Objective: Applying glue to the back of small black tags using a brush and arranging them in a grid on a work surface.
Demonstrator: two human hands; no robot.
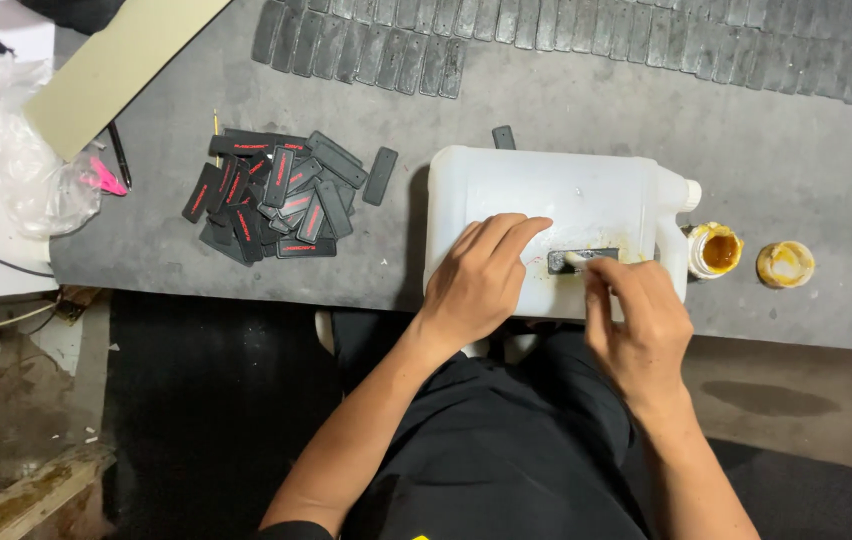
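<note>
A white plastic jug [546,190] lies on its side on the grey table [646,120], in front of me. A dark rectangular tag [586,258] rests on the jug's flat side. My left hand [481,275] presses down on the jug with fingertips at the tag's left end. My right hand [636,320] holds a small light-coloured brush or stick [578,259] with its tip on the tag. A small open jar of yellow glue [716,250] stands just right of the jug, its lid [784,264] beside it.
A heap of several black tags with red print [276,195] lies to the left. Rows of dark tags [586,30] line the table's far side. One loose tag [503,137] sits behind the jug. A cardboard sheet [116,60] and plastic bag [36,170] occupy the far left.
</note>
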